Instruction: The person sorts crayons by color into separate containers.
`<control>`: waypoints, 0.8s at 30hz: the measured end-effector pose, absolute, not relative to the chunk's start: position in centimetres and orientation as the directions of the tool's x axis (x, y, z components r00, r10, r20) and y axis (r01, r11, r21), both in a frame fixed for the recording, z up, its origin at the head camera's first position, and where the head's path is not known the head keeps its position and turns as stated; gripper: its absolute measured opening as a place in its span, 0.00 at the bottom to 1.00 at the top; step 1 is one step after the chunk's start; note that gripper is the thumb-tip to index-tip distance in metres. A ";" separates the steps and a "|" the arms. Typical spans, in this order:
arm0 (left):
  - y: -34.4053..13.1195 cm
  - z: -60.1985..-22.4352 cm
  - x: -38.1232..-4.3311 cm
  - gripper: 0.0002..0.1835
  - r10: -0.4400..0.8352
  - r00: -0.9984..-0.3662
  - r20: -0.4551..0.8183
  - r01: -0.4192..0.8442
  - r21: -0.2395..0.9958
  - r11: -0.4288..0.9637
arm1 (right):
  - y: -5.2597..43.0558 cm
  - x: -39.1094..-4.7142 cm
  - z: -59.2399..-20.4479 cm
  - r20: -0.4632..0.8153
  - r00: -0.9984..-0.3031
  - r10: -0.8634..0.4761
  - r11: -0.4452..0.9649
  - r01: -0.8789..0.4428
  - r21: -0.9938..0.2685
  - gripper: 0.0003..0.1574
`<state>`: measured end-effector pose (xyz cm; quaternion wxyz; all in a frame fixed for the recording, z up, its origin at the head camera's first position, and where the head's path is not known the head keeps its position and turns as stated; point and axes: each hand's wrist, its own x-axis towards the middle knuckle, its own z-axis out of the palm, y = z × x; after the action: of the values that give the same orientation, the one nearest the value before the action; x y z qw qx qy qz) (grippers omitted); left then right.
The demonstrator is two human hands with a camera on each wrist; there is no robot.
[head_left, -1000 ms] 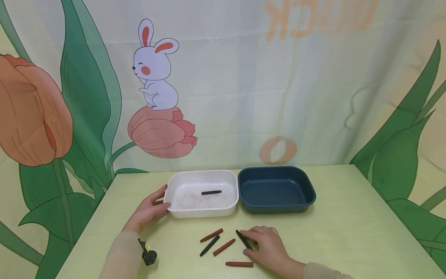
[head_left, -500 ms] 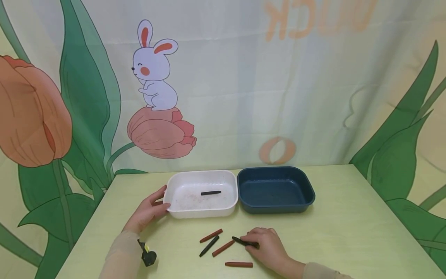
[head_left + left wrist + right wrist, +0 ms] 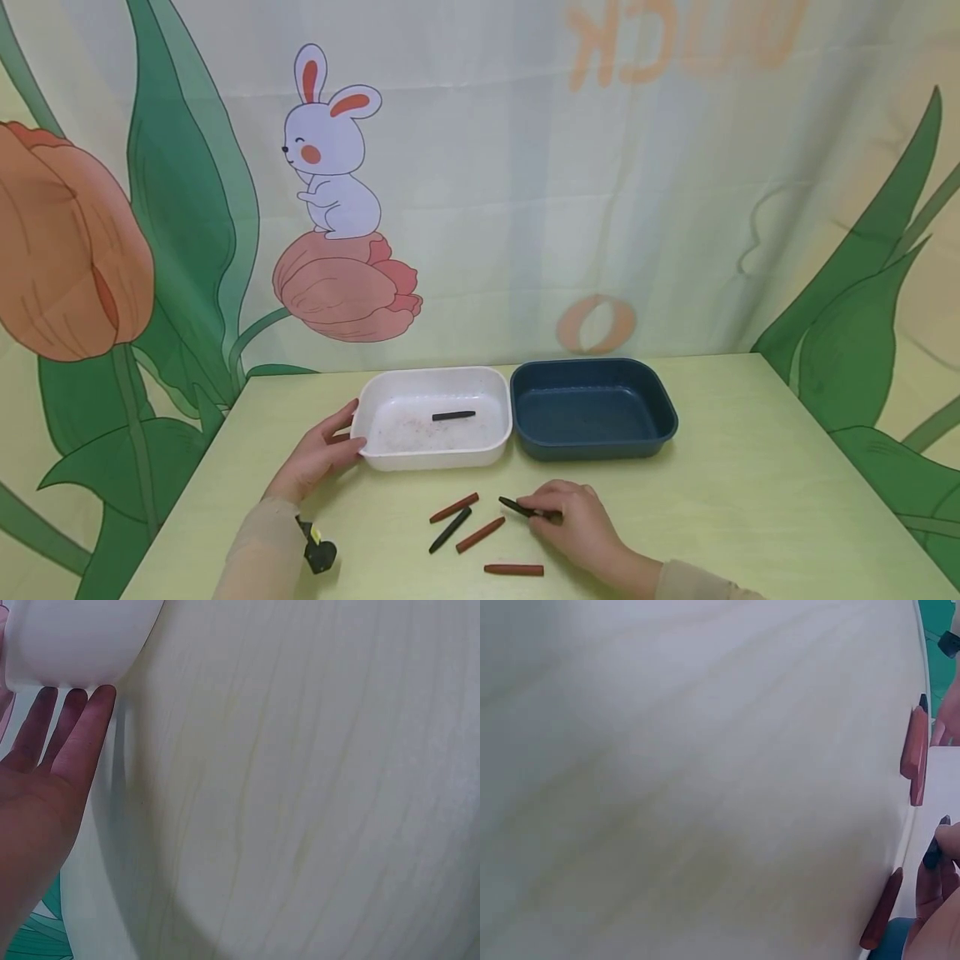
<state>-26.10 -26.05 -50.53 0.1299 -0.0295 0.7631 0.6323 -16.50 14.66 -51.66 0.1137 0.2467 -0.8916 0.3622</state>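
Note:
My right hand pinches a black crayon between thumb and fingers, low over the front of the table. In the right wrist view that crayon shows at the fingertips. Left of it lie two reddish-brown crayons with another black crayon between them. A third reddish-brown crayon lies nearer the front. My left hand rests on the left end of a white tray, its straight fingers touching the wall. One black crayon lies in this tray.
A dark blue tray stands right beside the white one, with nothing visible inside. Behind the pale green table hangs a printed curtain with a rabbit and tulips. A small black device sits at my left wrist.
My right hand has gripped the black crayon, turned it closer to level and raised it slightly. The left hand stays at the white tray; the other crayons have not moved.

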 end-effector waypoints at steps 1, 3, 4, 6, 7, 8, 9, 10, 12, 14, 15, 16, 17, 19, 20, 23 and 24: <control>-26.0 -50.5 -26.1 0.45 0.118 -0.964 -0.236 -0.210 0.957 0.200 | 14.6 -16.6 -51.6 0.382 -0.853 -0.356 0.605 -0.521 -0.601 0.17; -26.0 -50.5 -26.1 0.45 0.118 -0.964 -0.238 -0.212 0.957 0.198 | 14.6 -16.7 -51.6 0.374 -0.858 -0.351 0.585 -0.513 -0.628 0.17; -26.0 -50.5 -26.1 0.45 0.118 -0.964 -0.238 -0.212 0.957 0.197 | 14.5 -16.7 -51.5 0.367 -0.863 -0.348 0.578 -0.506 -0.641 0.17; -26.0 -50.5 -26.1 0.45 0.118 -0.964 -0.239 -0.213 0.957 0.196 | 14.3 -16.8 -51.4 0.354 -0.870 -0.342 0.571 -0.492 -0.657 0.18; -26.0 -50.5 -26.1 0.45 0.117 -0.964 -0.240 -0.214 0.957 0.196 | 14.3 -16.8 -51.3 0.352 -0.873 -0.338 0.569 -0.487 -0.663 0.18; -26.0 -50.5 -26.1 0.45 0.117 -0.964 -0.239 -0.214 0.957 0.195 | 14.2 -16.9 -51.2 0.354 -0.873 -0.334 0.567 -0.486 -0.664 0.19; -26.0 -50.6 -26.1 0.45 0.116 -0.964 -0.240 -0.214 0.957 0.196 | 14.0 -17.0 -51.1 0.359 -0.872 -0.331 0.562 -0.488 -0.668 0.19; -26.0 -50.6 -26.2 0.45 0.114 -0.964 -0.239 -0.214 0.957 0.196 | 13.9 -17.0 -51.0 0.365 -0.872 -0.327 0.559 -0.490 -0.669 0.19; -26.0 -50.6 -26.2 0.45 0.112 -0.965 -0.239 -0.214 0.957 0.197 | 13.8 -17.2 -50.7 0.380 -0.868 -0.319 0.550 -0.496 -0.672 0.19; -26.0 -50.6 -26.1 0.45 0.111 -0.965 -0.238 -0.213 0.957 0.199 | 13.6 -17.4 -50.3 0.396 -0.864 -0.311 0.545 -0.504 -0.671 0.19; -26.0 -50.6 -26.1 0.45 0.111 -0.965 -0.238 -0.213 0.957 0.198 | 13.5 -17.5 -50.2 0.400 -0.863 -0.307 0.543 -0.504 -0.672 0.19; -26.1 -50.6 -26.1 0.45 0.112 -0.965 -0.238 -0.213 0.957 0.197 | 13.4 -17.6 -50.0 0.405 -0.863 -0.301 0.547 -0.505 -0.668 0.19; -26.1 -50.6 -26.1 0.45 0.114 -0.964 -0.239 -0.213 0.957 0.199 | 13.3 -17.8 -49.9 0.411 -0.862 -0.297 0.552 -0.506 -0.662 0.19; -26.1 -50.6 -26.2 0.44 0.118 -0.964 -0.238 -0.212 0.957 0.199 | 13.1 -18.0 -49.6 0.421 -0.862 -0.280 0.570 -0.503 -0.650 0.19; -26.1 -50.6 -26.2 0.44 0.118 -0.964 -0.237 -0.211 0.957 0.198 | 13.0 -18.2 -49.4 0.428 -0.862 -0.273 0.578 -0.502 -0.643 0.19; -26.1 -50.6 -26.2 0.44 0.120 -0.964 -0.237 -0.210 0.957 0.198 | 12.6 -18.6 -48.9 0.444 -0.861 -0.251 0.593 -0.498 -0.632 0.19; -26.1 -50.6 -26.2 0.44 0.119 -0.964 -0.237 -0.211 0.957 0.199 | 12.4 -18.7 -48.8 0.444 -0.862 -0.243 0.592 -0.494 -0.636 0.19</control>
<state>-26.22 -26.09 -50.63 0.1302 -0.0302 0.7631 0.6323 -18.70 12.39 -48.78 0.1574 0.2098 -0.8782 0.4000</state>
